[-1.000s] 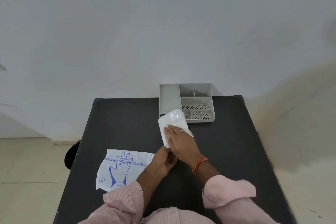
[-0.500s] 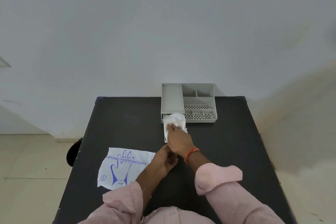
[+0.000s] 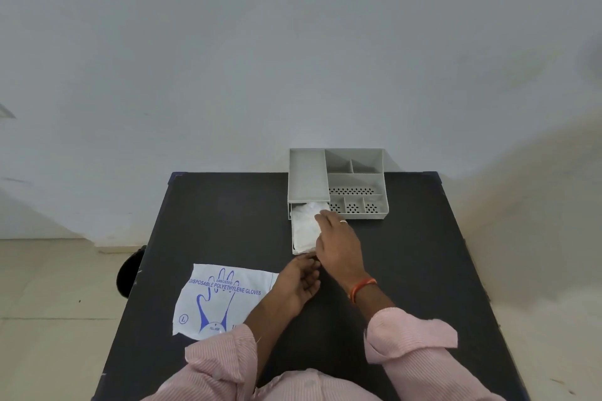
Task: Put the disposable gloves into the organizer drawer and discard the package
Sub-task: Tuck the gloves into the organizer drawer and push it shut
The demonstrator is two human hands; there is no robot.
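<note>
The grey organizer (image 3: 355,184) stands at the back edge of the black table (image 3: 407,270). Its drawer (image 3: 294,251) is pulled out toward me from the left section, and the white disposable gloves (image 3: 304,228) lie bunched inside it. My right hand (image 3: 337,244) hovers over the drawer's right side with fingers extended, the fingertips touching the gloves. My left hand (image 3: 301,283) is just in front of the drawer, its curled fingertips at the drawer's front lip. The flat white glove package (image 3: 221,299) with blue print lies on the table to the left, partly under my left forearm.
The organizer's right half has several open compartments (image 3: 355,202), some perforated. A dark round object (image 3: 130,273) sits beside the table's left edge, over the tiled floor. A white wall rises directly behind the table.
My right hand carried the gloves forward and down into the open drawer, then shifted right so the gloves now show. My left hand stayed at the drawer front. The package has not moved.
</note>
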